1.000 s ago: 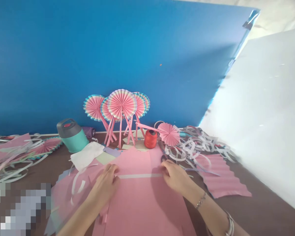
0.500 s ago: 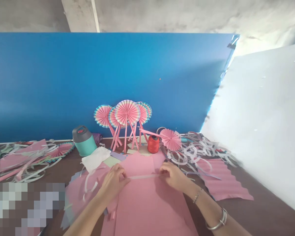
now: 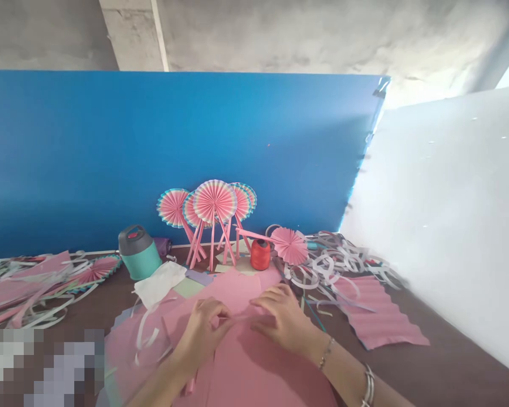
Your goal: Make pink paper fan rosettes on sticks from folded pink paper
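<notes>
A large sheet of pink paper (image 3: 254,367) lies on the table in front of me. Across it runs a narrow pale strip (image 3: 241,319), slightly blurred. My left hand (image 3: 206,328) pinches the strip's left end between thumb and forefinger. At the other end my right hand (image 3: 286,319) hovers close over the paper, its thumb and fingers apart. Behind the hands stand several finished pink pleated paper fans (image 3: 214,202) on crossed pink sticks. A red spool of thread (image 3: 260,255) sits just beyond the sheet, beside a plain pink fan (image 3: 290,246).
To the left are a teal-and-grey bottle (image 3: 139,254), a white cloth or tissue (image 3: 159,284) and a heap of paper strips (image 3: 46,294). On the right lie curled white strips (image 3: 326,265) and a pleated pink sheet (image 3: 382,311). A blue partition (image 3: 237,130) closes off the back.
My hands have come closer together over the strip. The right hand's fingers have spread away from its right end. The view has tilted up and turned slightly right.
</notes>
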Available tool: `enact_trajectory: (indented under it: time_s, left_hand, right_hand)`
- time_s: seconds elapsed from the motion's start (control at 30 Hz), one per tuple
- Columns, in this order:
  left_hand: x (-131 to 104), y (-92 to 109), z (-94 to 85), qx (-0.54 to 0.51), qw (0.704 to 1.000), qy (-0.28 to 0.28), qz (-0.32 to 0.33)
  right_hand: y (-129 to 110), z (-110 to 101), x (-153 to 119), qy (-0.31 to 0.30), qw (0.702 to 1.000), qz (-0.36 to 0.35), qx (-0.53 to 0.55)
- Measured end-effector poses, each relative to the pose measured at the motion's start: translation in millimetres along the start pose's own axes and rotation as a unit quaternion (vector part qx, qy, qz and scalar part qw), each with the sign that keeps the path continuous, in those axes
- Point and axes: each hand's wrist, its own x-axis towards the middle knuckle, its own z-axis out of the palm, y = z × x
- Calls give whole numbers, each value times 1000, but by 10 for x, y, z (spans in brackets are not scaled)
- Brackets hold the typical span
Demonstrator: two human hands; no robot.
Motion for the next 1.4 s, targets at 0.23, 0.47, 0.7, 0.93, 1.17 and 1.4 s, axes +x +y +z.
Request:
enact_trajectory:
  time_s: [0.23,0.47,0.7,0.93,1.17,1.4]
  left_hand:
    - [0,-38,60,-16,1000,-10,-17]
    - [161,-306,-122,-124,985,6,-122]
    - [198,-433,-247,-224,962,-5,-153]
    - [176,-466,-381,-236,948,30,-210]
    - [194,-419,-309,-266,944,2,-194]
    - [180,-331,-302,-267,946,16,-183]
  right_hand:
    - [47,50,15,-56,998,20,21]
    - [523,-192,-9,-43,983,140,108]
    - [715,-243,-26,-34,948,201,244]
    - [758,-348,-35,86,904,270,320]
    - [642,-179,15,83,951,209,212]
    - [585,-89,27,41,967,183,171]
